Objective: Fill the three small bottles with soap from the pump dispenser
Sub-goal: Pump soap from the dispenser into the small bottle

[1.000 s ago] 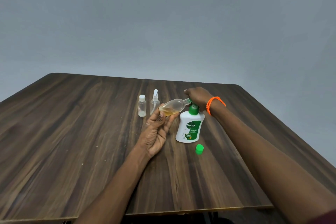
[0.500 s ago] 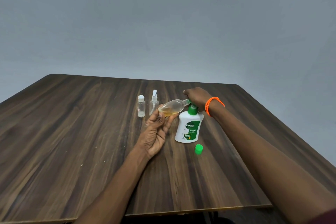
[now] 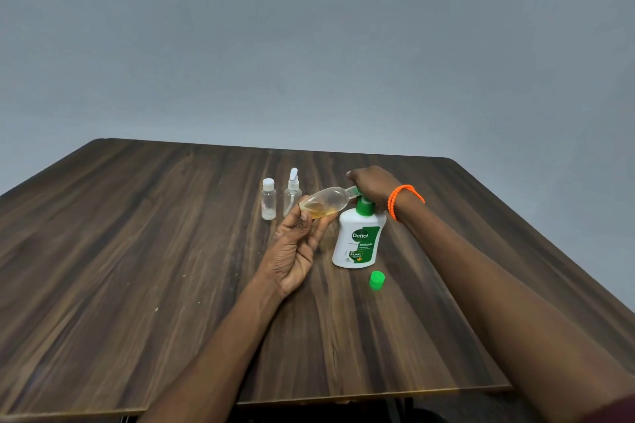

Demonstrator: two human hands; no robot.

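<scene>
A white and green pump dispenser point(image 3: 357, 240) stands on the wooden table point(image 3: 137, 251). My right hand point(image 3: 369, 184) rests on top of its green pump head, fingers curled over it. My left hand point(image 3: 295, 247) pinches the base of a clear small bottle point(image 3: 326, 201), held tilted on its side with its open neck at the pump spout. Amber soap lies pooled in it. Two more small bottles stand behind: a clear capped bottle point(image 3: 268, 198) and a clear spray bottle point(image 3: 292, 194).
A loose green cap point(image 3: 376, 280) lies on the table just in front of the dispenser. My right wrist carries an orange bracelet point(image 3: 402, 197). The table's near edge runs across the bottom of the view.
Hardly anything has moved. Both hands hold the same poses at the pump and the tilted bottle; the view has shifted slightly.
</scene>
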